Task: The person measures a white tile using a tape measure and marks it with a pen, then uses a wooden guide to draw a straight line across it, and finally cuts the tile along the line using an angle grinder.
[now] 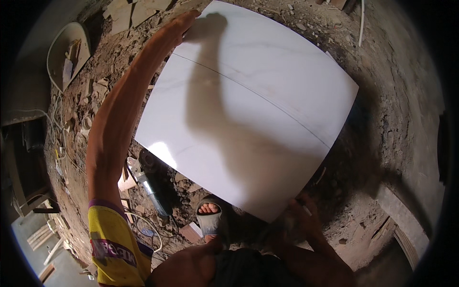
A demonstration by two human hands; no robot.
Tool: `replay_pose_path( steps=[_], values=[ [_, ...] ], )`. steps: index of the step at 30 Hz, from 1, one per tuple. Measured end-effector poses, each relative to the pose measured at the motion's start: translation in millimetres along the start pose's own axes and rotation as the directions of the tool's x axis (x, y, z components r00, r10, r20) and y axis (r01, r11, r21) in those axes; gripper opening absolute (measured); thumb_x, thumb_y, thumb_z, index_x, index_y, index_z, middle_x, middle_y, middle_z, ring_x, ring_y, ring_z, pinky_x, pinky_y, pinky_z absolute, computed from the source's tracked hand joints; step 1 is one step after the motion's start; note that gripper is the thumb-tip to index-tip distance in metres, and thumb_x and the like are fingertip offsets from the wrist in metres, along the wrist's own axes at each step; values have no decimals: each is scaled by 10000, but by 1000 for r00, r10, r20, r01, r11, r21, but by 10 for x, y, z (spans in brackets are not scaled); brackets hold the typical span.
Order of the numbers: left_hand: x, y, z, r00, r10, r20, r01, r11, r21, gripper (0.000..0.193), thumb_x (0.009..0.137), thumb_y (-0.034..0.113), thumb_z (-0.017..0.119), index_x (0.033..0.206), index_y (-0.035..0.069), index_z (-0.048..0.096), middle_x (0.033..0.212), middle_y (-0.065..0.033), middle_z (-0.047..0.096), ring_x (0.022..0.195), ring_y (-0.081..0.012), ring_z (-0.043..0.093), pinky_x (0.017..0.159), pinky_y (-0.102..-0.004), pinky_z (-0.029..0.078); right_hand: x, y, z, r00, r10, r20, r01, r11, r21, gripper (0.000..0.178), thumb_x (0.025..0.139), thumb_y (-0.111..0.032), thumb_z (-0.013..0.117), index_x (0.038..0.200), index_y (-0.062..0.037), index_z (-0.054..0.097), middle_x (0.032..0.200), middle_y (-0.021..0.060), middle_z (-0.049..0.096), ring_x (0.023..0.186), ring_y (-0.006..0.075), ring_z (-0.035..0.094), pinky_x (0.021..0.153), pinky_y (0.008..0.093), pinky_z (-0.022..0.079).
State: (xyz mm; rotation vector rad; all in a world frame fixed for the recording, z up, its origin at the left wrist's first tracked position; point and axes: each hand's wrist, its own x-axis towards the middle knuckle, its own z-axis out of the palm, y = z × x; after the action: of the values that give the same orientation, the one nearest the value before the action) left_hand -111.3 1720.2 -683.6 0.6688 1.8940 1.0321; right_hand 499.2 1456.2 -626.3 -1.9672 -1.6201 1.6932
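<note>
Head view. I find the white tile (272,71) in front of the person, over the rubble (387,129), a thin dark line running across its face; what bears it from below I cannot see. The left hand (188,23) is at the tile's far left edge, fingers bent and touching; I judge this steadies that side, but cannot tell whether it clasps. The right hand (302,209) sits in shadow by the tile's near right edge; I cannot tell its opening or hold. The grinder (154,191) lies off the near left edge, probably clear of the arms. The sandalled foot (209,220) stands just off the near edge, presumably for balance.
</note>
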Motion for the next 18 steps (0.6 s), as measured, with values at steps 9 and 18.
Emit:
replay_pose_path(
  steps=[9,18],
  values=[
    [-637,106,-458,1000,-10,-24,11,997,75,472,1084,478,594,1261,56,708,1136,-51,711,1052,-196,639,1010,-412,499,211,-144,-327,996,38,-82,-16,967,254,329,1089,-350,622,1154,-28,646,1065,72,647,1000,182,617,898,369,533],
    [-2113,77,-1217,989,134,-58,-137,989,-60,464,1073,440,644,1218,10,738,1006,-61,745,845,-138,664,792,-313,534,1436,-539,-1191,851,-306,-427,394,909,134,326,1052,-238,603,1275,-16,689,1152,65,687,1096,178,609,993,322,466]
  ],
)
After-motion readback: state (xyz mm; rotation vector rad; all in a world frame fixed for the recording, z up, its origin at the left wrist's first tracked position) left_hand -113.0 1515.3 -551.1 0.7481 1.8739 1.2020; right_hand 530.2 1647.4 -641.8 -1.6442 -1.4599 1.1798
